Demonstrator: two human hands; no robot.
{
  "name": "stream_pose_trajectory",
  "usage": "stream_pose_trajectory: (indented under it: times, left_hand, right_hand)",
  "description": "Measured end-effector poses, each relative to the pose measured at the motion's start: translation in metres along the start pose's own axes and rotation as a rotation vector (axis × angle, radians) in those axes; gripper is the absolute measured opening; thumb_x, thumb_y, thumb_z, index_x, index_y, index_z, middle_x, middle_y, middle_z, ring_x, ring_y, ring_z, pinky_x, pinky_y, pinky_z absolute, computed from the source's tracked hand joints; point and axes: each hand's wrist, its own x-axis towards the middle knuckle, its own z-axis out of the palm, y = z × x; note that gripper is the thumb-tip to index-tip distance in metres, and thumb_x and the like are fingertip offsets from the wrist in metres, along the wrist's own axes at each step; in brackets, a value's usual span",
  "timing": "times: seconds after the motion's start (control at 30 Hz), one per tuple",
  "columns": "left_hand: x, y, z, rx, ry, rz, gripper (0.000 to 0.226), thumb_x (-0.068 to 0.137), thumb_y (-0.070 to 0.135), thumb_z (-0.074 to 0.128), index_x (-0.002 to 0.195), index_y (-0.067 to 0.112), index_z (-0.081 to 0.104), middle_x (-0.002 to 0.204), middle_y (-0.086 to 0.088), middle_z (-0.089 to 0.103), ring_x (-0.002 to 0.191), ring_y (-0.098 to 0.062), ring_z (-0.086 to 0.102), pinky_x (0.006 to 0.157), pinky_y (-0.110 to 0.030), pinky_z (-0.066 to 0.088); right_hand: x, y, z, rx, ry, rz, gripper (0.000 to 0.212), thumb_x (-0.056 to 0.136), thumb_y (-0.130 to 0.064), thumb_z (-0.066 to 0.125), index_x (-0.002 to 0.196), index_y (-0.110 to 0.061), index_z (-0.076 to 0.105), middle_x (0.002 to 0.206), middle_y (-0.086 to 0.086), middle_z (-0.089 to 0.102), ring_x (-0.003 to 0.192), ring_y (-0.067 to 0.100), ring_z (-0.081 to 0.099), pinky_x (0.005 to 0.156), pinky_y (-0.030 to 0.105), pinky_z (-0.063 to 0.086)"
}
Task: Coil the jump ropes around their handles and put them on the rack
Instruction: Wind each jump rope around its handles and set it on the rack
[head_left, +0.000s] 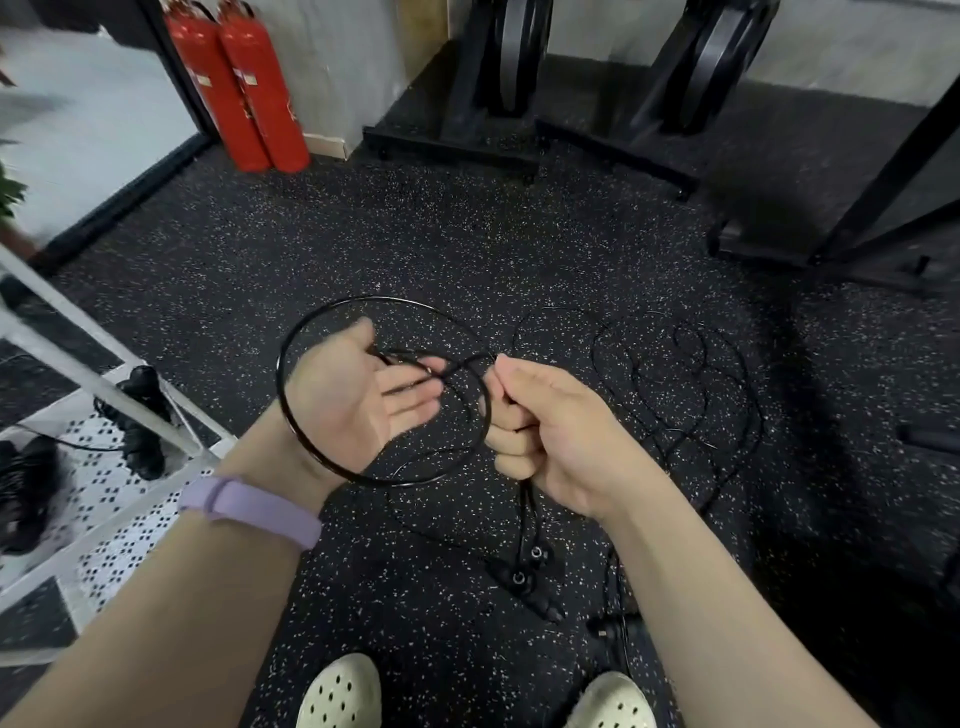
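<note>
Coiling in progress, first loops only. The person stands over speckled rubber floor (415, 249), both arms out in front. Left hand (363, 395) is spread, palm up, fingers loosely open; a black jump rope (283, 364) runs in one large loop around that hand and wrist, with strands crossing the palm toward 3 o'clock. Right hand (545, 431) is pressed together in a fist, its grip pinching the same rope where the strands cross, just beside the left fingertips. Below the fist, toward 6 o'clock, the rope drops to two handles (524, 571) that hang or lie near the floor between the shoes (340, 693); I cannot tell whether they touch the floor. So the loop is not yet wound around the handles. At 3 o'clock of the hands, more thin rope (685, 374) lies in a loose tangle on the floor; whether it is the tail of this rope or a second one I cannot tell. At 9 o'clock stands the white rack (130, 499) with a perforated shelf; dark bundles (140, 421) that look like coiled ropes already rest on it. Judgement: some ropes appear stowed, this one is barely gathered, and the floor tangle remains to do. Two red extinguishers (244, 88) stand at 11 o'clock, clear of the work.
</note>
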Motion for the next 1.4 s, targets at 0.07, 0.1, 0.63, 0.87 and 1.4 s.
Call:
stream_pose_trajectory:
  times: [0.07, 0.1, 0.63, 0.87, 1.4]
  left_hand:
    - [0.002, -0.004, -0.003, 0.115, 0.030, -0.035, 0.033, 0.112, 0.026, 0.032, 0.127, -0.001, 0.046, 0.096, -0.018, 0.068, 0.081, -0.029, 0.063, 0.070, -0.043, 0.058]
    - [0.002, -0.004, -0.005, 0.123, 0.032, -0.033, 0.031, 0.111, 0.019, 0.033, 0.127, -0.003, 0.049, 0.097, -0.017, 0.068, 0.076, -0.027, 0.061, 0.065, -0.042, 0.061]
    - [-0.002, -0.002, -0.010, 0.752, 0.026, -0.049, 0.023, 0.105, -0.002, 0.044, 0.118, 0.000, 0.063, 0.110, -0.016, 0.075, 0.087, -0.033, 0.071, 0.081, -0.034, 0.056]
    - [0.003, -0.011, -0.019, 0.910, 0.244, 0.134, 0.023, 0.098, -0.001, 0.037, 0.114, 0.014, 0.042, 0.099, -0.013, 0.060, 0.111, -0.036, 0.066, 0.100, -0.061, 0.052]
    - [-0.016, -0.030, 0.010, 1.131, -0.523, 0.248, 0.042, 0.091, 0.012, 0.062, 0.122, 0.040, 0.057, 0.120, 0.016, 0.068, 0.112, -0.014, 0.068, 0.100, -0.038, 0.055]
  right_hand:
    - [0.001, 0.001, 0.002, 0.029, 0.007, 0.028, 0.039, 0.114, -0.027, 0.034, 0.078, -0.018, 0.043, 0.060, -0.006, 0.021, 0.049, 0.008, 0.015, 0.041, 0.018, 0.016]
    - [0.001, 0.002, 0.004, 0.037, 0.011, 0.042, 0.038, 0.114, -0.027, 0.033, 0.078, -0.018, 0.044, 0.060, -0.006, 0.021, 0.049, 0.008, 0.015, 0.040, 0.017, 0.016]
    - [0.002, -0.010, -0.009, 0.355, 0.177, 0.006, 0.031, 0.111, -0.026, 0.037, 0.085, -0.017, 0.051, 0.058, -0.011, 0.023, 0.039, 0.000, 0.023, 0.031, 0.014, 0.015]
    - [0.002, -0.012, -0.011, 0.547, 0.168, 0.004, 0.026, 0.107, -0.024, 0.041, 0.085, -0.016, 0.052, 0.056, -0.011, 0.027, 0.045, 0.003, 0.012, 0.030, 0.014, 0.016]
    - [0.004, -0.012, -0.014, 1.025, -0.011, -0.084, 0.022, 0.105, -0.016, 0.044, 0.089, -0.005, 0.054, 0.062, -0.002, 0.031, 0.047, 0.010, 0.028, 0.039, 0.023, 0.034]
